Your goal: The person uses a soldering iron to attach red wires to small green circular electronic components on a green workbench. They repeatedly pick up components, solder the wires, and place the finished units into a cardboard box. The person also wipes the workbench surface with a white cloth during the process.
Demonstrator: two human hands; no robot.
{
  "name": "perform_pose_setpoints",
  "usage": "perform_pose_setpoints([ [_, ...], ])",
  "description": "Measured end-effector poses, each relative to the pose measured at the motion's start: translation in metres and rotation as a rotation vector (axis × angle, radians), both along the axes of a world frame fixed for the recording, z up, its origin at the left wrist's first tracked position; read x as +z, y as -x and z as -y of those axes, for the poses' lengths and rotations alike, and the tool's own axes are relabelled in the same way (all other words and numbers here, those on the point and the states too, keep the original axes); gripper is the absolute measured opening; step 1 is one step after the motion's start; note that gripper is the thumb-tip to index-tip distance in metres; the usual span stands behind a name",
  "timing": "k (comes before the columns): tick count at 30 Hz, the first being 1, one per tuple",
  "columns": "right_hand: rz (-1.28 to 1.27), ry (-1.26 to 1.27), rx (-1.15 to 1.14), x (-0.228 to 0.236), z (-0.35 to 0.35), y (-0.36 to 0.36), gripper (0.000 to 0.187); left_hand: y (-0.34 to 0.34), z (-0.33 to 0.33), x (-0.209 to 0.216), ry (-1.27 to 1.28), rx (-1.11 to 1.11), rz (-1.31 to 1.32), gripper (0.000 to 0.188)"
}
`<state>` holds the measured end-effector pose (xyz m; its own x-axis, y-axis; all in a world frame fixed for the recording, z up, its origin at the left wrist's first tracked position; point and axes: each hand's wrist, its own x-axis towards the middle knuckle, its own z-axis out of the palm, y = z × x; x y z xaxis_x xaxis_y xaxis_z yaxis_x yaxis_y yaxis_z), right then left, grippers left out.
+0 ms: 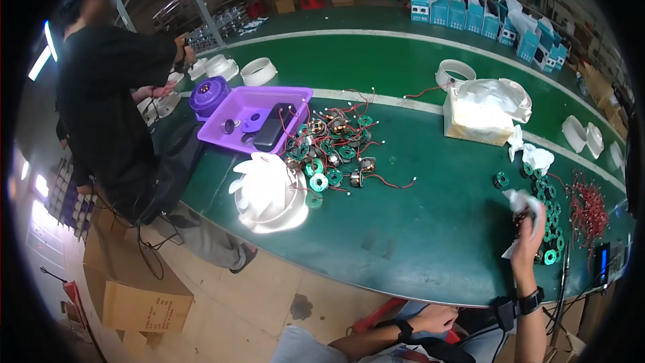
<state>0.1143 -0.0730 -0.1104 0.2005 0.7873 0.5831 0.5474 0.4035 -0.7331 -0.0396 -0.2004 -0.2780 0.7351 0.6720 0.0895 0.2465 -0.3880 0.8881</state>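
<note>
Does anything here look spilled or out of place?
Yes: a dark, irregular blotch marks the pale floor near the green table. It looks odd because the floor around it is lighter; perhaps a spill or stain.

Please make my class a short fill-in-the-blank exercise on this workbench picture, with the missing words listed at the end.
1. The crumpled material in the person's right hand is coloured ____.
2. The tray with the dark case in it is coloured ____.
3. The bundle of loose wires at the far right is coloured ____.
4. Reading sideways, the fan wheel stands to the ____ of the pale box.

Missing words: white; purple; red; left.
</note>
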Motion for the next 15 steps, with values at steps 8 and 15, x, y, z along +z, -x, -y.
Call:
perform_pose_setpoints([
  [8,-1.185,-0.045,0.056,0.017,-0.019,-0.033,0.035,-0.001,-0.006,-0.011,0.084,-0.119,-0.144,0.015],
  [15,-1.552,-0.102,0.386,0.044,-0.023,-0.054,0.043,-0.014,-0.004,-0.029,-0.037,-0.214,-0.268,0.017],
])
